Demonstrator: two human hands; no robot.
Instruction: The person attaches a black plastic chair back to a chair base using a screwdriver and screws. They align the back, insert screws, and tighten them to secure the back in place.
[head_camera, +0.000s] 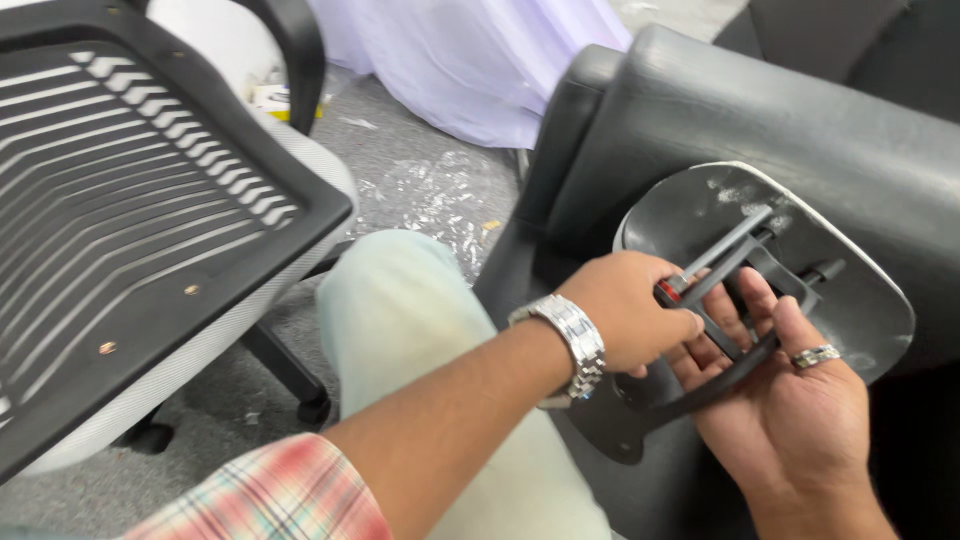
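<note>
A grey curved plastic plate (850, 290) with black ribs and a black bracket lies against a black padded chair part (760, 120) at the right. My left hand (630, 310), with a metal watch on the wrist, is closed around a red-handled tool whose metal shaft (725, 245) runs up across the plate. My right hand (780, 400), wearing a ring, grips the black bracket (735, 365) from below, fingers threaded through its ribs.
A black slotted chair back with grey mesh seat (150, 230) fills the left, its wheeled base (300, 400) on the grey carpet. My knee in pale trousers (400, 300) sits mid-frame. White cloth (470, 50) and clear plastic wrap (440, 195) lie beyond.
</note>
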